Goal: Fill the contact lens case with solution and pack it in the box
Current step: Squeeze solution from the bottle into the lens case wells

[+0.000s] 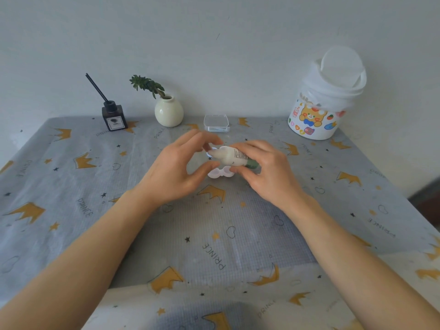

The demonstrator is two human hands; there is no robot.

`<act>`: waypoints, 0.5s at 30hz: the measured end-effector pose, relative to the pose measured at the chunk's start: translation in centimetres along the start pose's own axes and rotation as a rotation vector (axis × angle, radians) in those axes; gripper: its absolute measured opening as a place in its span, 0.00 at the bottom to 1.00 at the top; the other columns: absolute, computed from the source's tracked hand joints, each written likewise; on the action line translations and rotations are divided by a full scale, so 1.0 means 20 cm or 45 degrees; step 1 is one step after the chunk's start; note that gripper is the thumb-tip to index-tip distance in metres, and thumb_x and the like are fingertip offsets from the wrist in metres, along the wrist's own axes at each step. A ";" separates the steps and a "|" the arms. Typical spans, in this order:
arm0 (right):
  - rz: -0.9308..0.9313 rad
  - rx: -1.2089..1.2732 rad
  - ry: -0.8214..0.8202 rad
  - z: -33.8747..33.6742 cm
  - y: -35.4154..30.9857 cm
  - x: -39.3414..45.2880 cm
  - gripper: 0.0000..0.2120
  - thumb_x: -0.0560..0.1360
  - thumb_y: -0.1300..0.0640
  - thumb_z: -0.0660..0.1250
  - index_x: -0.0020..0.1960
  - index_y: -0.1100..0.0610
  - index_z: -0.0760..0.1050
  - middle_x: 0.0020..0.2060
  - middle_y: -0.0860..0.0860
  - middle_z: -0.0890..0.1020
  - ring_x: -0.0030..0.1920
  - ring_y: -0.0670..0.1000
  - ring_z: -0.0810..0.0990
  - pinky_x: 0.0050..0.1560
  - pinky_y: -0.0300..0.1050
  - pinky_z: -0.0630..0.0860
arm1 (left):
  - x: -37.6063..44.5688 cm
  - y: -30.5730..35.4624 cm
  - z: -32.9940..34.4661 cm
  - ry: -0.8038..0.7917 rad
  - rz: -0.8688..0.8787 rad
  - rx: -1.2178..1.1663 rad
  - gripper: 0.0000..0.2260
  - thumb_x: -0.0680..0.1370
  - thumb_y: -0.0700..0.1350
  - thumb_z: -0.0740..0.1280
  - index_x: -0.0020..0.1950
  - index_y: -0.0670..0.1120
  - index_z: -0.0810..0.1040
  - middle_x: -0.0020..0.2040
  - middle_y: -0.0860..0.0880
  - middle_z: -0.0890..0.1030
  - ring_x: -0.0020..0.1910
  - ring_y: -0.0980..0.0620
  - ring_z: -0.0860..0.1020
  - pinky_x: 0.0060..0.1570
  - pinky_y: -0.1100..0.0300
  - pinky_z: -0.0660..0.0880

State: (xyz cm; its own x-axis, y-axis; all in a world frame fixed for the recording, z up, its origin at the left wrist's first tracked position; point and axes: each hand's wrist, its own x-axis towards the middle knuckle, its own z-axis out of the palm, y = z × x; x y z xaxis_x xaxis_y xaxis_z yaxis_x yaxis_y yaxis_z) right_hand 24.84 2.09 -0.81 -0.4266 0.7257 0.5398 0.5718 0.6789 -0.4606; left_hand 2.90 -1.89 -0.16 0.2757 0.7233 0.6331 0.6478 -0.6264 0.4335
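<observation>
My right hand [269, 171] grips a small white solution bottle [232, 156], held on its side with the nozzle pointing left. My left hand [183, 166] is curled at the nozzle end, with its fingertips at the bottle's tip; whether they hold a cap is hidden. Below the bottle, the white contact lens case [220, 173] lies on the tablecloth with its two wells showing, partly covered by my fingers. A clear plastic box [216, 123] stands open behind my hands, near the wall.
The table wears a grey cloth [214, 234] printed with yellow crowns. A dark reed diffuser [114, 116] and a cream vase with a green sprig [168, 111] stand at the back left. A white stickered tub [319, 108] stands at the back right.
</observation>
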 end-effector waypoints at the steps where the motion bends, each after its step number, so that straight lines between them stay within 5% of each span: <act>1: 0.001 0.006 -0.005 0.00 0.00 0.00 0.19 0.71 0.59 0.77 0.61 0.57 0.81 0.54 0.51 0.82 0.54 0.52 0.79 0.56 0.35 0.71 | 0.00 0.00 0.01 -0.014 0.002 -0.007 0.12 0.78 0.41 0.70 0.61 0.47 0.76 0.53 0.52 0.78 0.52 0.54 0.78 0.52 0.53 0.77; 4: 0.004 0.017 -0.010 0.00 -0.01 0.00 0.18 0.71 0.59 0.77 0.61 0.57 0.81 0.53 0.51 0.82 0.54 0.52 0.79 0.55 0.39 0.73 | 0.00 0.00 0.02 0.001 -0.013 -0.006 0.09 0.79 0.41 0.68 0.59 0.46 0.78 0.51 0.51 0.79 0.48 0.53 0.79 0.49 0.53 0.78; 9: 0.013 0.007 -0.007 0.00 -0.01 0.00 0.18 0.72 0.59 0.77 0.61 0.56 0.81 0.53 0.49 0.81 0.54 0.50 0.78 0.55 0.34 0.70 | -0.01 0.03 0.00 0.016 -0.270 0.137 0.15 0.82 0.60 0.54 0.56 0.53 0.75 0.35 0.59 0.81 0.34 0.59 0.80 0.37 0.51 0.78; 15: 0.016 0.000 -0.010 0.00 -0.01 0.00 0.19 0.72 0.59 0.77 0.61 0.57 0.81 0.54 0.50 0.81 0.55 0.50 0.79 0.56 0.34 0.70 | 0.00 0.03 0.00 0.026 -0.040 -0.094 0.18 0.76 0.47 0.72 0.64 0.49 0.74 0.57 0.56 0.78 0.52 0.54 0.78 0.50 0.58 0.77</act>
State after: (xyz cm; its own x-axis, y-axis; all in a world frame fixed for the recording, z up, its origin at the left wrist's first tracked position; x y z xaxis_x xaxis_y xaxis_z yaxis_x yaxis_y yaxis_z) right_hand 24.74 1.94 -0.85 -0.4246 0.7352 0.5284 0.5773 0.6694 -0.4675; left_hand 3.27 -2.24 -0.03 0.2406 0.7374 0.6312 0.6013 -0.6237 0.4994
